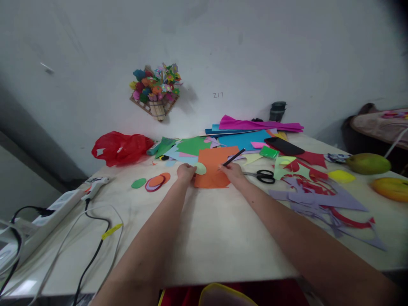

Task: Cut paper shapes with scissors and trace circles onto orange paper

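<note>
An orange sheet [212, 170] lies in the middle of the table. On its left part rests a small pale green disc [200, 168], pinched at its left edge by my left hand [185, 173]. My right hand [233, 173] is over the sheet's right edge, its fingers closed round a dark pencil [234, 157] that slants up to the right. Black-handled scissors [265, 176] lie just right of that hand. Left of my left hand are overlapping orange and red discs [157, 181] and a green disc [139, 183].
Purple and red scraps [314, 197], a black phone [283, 145] and two fruits [368, 163] lie at the right. Coloured sheets [244, 139] and a red plastic bag [119, 146] are at the back. A power strip [54, 212] with cables stands at the left.
</note>
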A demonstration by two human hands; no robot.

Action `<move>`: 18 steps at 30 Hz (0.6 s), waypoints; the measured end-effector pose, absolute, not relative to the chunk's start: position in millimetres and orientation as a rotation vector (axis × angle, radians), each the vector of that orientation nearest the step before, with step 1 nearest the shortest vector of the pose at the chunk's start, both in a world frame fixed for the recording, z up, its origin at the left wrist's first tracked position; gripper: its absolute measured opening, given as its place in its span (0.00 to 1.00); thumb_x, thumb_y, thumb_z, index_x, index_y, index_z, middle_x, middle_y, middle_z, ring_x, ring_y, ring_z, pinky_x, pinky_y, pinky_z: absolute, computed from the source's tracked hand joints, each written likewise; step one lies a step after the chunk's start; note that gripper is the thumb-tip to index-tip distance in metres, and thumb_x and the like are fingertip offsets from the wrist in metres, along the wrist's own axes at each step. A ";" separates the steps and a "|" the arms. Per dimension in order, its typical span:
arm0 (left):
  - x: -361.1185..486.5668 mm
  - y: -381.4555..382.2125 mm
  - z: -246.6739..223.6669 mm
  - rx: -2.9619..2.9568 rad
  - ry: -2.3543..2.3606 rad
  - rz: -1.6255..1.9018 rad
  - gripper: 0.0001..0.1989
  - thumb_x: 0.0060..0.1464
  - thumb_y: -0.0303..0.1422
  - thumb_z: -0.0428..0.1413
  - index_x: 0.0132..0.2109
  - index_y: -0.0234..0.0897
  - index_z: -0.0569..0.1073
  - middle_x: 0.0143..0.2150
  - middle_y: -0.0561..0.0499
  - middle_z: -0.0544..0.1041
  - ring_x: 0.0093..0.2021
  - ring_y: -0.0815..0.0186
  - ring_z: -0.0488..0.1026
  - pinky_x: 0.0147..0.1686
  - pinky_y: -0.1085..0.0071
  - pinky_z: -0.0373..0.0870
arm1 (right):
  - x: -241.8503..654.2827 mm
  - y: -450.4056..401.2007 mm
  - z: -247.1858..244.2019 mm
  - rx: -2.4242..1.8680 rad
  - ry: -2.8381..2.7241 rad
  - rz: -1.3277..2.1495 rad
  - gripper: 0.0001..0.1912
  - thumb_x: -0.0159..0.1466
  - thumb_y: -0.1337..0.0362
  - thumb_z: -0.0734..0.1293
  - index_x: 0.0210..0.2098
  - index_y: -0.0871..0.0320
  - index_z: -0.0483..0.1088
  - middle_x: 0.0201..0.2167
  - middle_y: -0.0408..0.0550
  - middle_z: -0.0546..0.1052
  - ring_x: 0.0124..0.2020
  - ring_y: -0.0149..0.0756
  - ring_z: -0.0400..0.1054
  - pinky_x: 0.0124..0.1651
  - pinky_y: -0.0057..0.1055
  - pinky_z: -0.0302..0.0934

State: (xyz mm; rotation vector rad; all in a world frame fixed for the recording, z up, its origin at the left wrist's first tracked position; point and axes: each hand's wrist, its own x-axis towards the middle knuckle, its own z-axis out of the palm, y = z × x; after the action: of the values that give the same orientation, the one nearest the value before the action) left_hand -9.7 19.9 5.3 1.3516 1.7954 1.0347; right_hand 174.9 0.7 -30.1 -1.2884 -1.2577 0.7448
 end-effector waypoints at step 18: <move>-12.5 0.0 4.3 1.224 1.365 1.067 0.09 0.47 0.30 0.56 0.26 0.37 0.62 0.16 0.58 0.64 0.16 0.73 0.65 0.19 0.77 0.63 | 167.4 -11.4 -17.0 -1.146 -1.190 1.025 0.09 0.51 0.61 0.69 0.22 0.61 0.68 0.18 0.45 0.74 0.14 0.27 0.65 0.20 0.24 0.62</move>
State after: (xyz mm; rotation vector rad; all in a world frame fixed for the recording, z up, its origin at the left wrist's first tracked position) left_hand -12.5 0.0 4.3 1.2239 1.3652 1.0667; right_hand 167.4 -11.4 -17.0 -1.1458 -1.1898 1.0252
